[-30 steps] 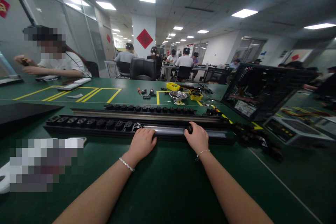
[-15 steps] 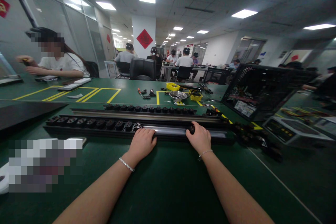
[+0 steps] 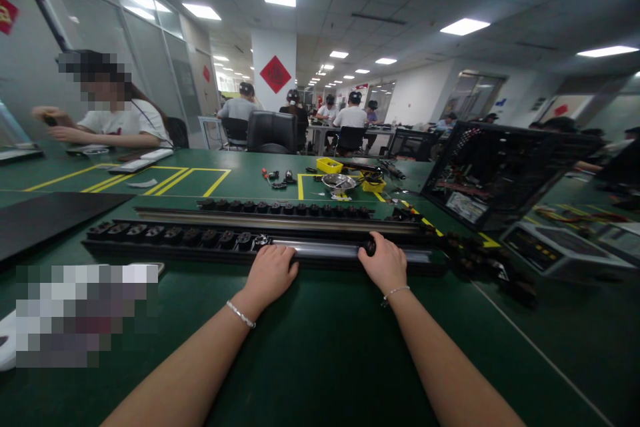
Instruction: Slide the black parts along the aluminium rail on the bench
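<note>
A long black metal channel [image 3: 320,250] lies across the green table in front of me, with a row of round black socket modules [image 3: 191,236] in its left part and bare shiny metal to the right. My left hand [image 3: 270,273] is closed over the channel's near edge, beside the last module of the row; its fingertips are partly hidden. In the bare stretch, my right hand [image 3: 386,261] pinches a single round black socket [image 3: 371,246] at the channel. Just behind lies a second channel [image 3: 280,221], and beyond it another row of black sockets [image 3: 287,209].
A metal bowl [image 3: 339,182], yellow trays [image 3: 329,165] and small tools stand farther back. To the right are an open computer case [image 3: 480,173], a grey power unit [image 3: 560,250] and dark cables. A dark panel [image 3: 45,220] lies left. A co-worker [image 3: 120,117] sits at the far left.
My right hand has shifted slightly right along the channel with the socket. My left hand has stayed put. At the left, the co-worker's head has moved a little right.
</note>
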